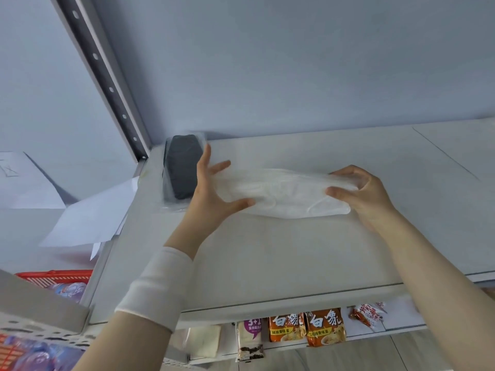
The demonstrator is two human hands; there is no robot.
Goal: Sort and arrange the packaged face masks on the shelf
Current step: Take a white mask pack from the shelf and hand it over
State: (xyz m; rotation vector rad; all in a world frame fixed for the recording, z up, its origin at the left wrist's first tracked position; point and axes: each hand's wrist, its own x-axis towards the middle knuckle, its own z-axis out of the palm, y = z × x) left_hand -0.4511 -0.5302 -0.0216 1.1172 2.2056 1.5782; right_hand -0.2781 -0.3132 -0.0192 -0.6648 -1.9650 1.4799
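Note:
A pack of white face masks (286, 195) in clear wrap lies across the middle of the pale shelf (281, 258). My left hand (213, 192) holds its left end, thumb below and fingers spread above. My right hand (359, 191) pinches its right end between thumb and curled fingers. A pack of black face masks (182, 171) in clear wrap sits at the shelf's back left corner, just left of my left hand and touching its fingers.
A perforated metal upright (107, 84) rises at the shelf's left back corner. Loose white paper (91, 215) hangs off the left edge. Snack packets (308, 328) line the shelf below. A red basket (53, 277) stands at lower left.

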